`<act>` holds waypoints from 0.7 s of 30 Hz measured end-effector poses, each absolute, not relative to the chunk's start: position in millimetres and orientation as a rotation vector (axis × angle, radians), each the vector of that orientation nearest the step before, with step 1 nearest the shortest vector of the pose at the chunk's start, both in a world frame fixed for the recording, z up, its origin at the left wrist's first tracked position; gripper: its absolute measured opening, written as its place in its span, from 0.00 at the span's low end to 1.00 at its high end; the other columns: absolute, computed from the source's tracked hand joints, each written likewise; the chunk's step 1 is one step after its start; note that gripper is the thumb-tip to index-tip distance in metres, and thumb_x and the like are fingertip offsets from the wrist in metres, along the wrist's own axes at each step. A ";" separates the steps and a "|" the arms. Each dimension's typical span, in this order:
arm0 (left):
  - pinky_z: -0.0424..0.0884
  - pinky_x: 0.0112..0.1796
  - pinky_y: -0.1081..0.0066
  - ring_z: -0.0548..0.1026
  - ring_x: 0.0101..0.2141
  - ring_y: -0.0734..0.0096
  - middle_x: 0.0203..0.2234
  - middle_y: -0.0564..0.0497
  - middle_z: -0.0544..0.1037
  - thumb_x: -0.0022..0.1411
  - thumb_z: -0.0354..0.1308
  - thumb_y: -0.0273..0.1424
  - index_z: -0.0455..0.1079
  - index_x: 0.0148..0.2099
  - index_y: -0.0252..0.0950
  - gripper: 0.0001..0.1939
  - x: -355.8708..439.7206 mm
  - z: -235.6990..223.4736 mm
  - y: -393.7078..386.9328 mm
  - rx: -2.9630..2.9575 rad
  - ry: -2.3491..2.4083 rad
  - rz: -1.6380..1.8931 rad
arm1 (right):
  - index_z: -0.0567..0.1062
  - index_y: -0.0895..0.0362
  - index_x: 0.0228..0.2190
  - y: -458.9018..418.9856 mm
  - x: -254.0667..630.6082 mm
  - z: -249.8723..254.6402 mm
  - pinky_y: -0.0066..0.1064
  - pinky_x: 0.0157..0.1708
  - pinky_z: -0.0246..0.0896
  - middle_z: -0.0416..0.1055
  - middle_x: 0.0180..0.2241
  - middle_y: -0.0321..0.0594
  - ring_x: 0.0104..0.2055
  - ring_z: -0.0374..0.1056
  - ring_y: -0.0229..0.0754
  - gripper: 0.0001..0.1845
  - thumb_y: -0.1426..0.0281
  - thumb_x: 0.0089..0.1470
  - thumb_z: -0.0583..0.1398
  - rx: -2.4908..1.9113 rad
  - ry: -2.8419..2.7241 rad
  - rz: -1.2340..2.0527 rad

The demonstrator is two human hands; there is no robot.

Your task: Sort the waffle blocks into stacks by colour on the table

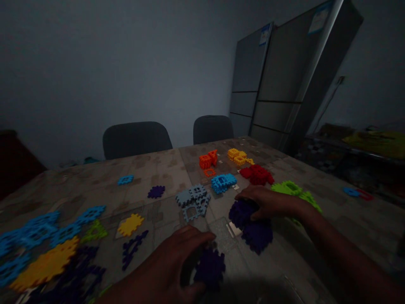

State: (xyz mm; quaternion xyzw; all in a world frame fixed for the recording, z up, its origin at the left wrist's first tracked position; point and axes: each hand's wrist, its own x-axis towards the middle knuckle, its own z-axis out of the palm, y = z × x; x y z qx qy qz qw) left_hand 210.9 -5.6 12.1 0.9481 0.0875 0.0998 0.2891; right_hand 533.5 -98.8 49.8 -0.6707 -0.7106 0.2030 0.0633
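Grey-brown patterned table (95, 181), dim light. Mixed-colour pieces (47, 264) lie ungrouped, lower left. Single-colour clusters, centre to right: grey (193, 196), blue (223, 183), orange (207, 161), yellow (237, 155), red (259, 174), green (286, 188). Left hand (171, 257), lower centre, is spread, curved round a purple piece (210, 268); contact unclear. Right hand (268, 202), right of centre, pinches a purple pile (257, 236). Frame crops mixed-colour pieces; right forearm (332, 245) partly hides green.
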 end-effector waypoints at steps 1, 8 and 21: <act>0.69 0.54 0.56 0.70 0.54 0.53 0.54 0.48 0.71 0.49 0.65 0.25 0.55 0.63 0.50 0.41 213.4 12.3 -5.7 2.547 0.225 0.297 | 0.71 0.55 0.56 -102.5 534.9 52.3 0.44 0.58 0.56 0.69 0.57 0.48 0.58 0.63 0.55 0.37 0.72 0.43 0.69 -2.010 -2.108 0.624; 0.62 0.56 0.52 0.69 0.51 0.55 0.50 0.45 0.73 0.55 0.64 0.30 0.56 0.64 0.42 0.37 267.9 25.6 -17.6 2.652 0.004 0.431 | 0.75 0.57 0.49 -136.2 536.9 48.3 0.44 0.51 0.64 0.75 0.50 0.48 0.51 0.71 0.52 0.21 0.61 0.56 0.59 -1.986 -1.662 0.330; 0.50 0.62 0.46 0.67 0.57 0.54 0.56 0.42 0.71 0.57 0.60 0.26 0.58 0.64 0.38 0.33 336.8 26.6 -18.5 2.689 -0.313 0.362 | 0.78 0.55 0.41 -181.1 526.1 21.9 0.41 0.43 0.68 0.79 0.40 0.46 0.41 0.75 0.52 0.17 0.61 0.55 0.56 -2.069 -1.344 0.132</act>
